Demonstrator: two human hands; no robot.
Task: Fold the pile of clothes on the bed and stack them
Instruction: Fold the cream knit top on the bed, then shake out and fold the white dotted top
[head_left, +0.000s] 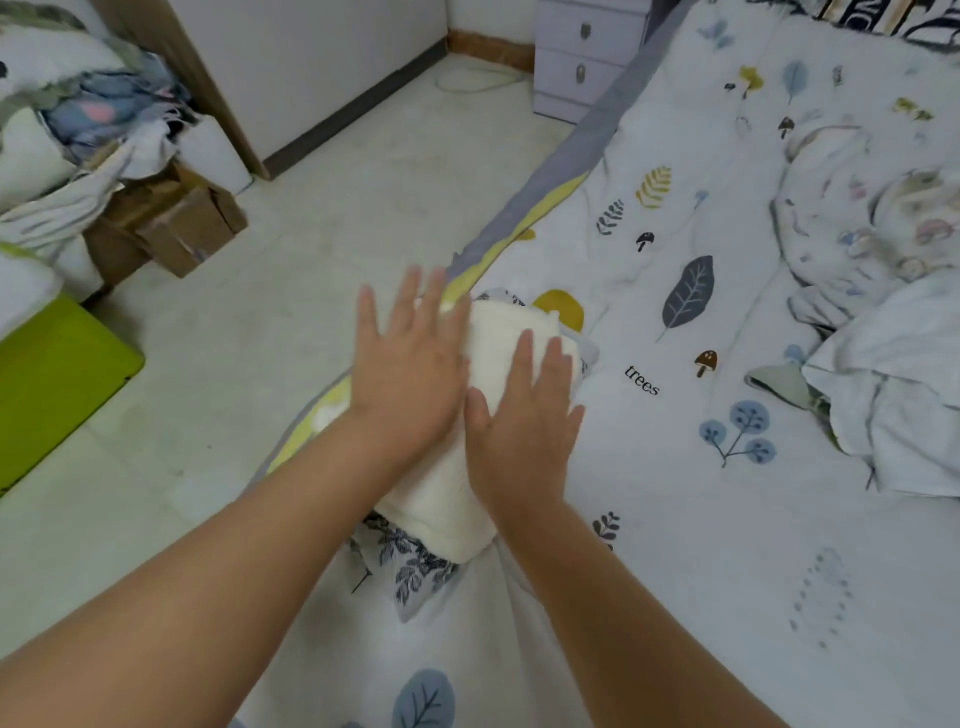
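Note:
A folded cream garment (449, 499) lies on top of a folded white cloth with dark leaf print (410, 564), at the bed's left edge. My left hand (410, 374) rests flat on the cream garment's left side, fingers spread. My right hand (524, 421) presses flat on its right side, fingers together and extended. Neither hand grips anything. A heap of unfolded pale clothes (878, 291) sits on the bed at the right, a crumpled white piece (904, 395) at its near end.
The bed cover (675, 493) is white with leaf and mushroom prints. Left of the bed is pale floor (311, 249), a green box (52, 379), cardboard boxes (182, 223) under a pile of fabric, and a lilac drawer unit (584, 57) at the back.

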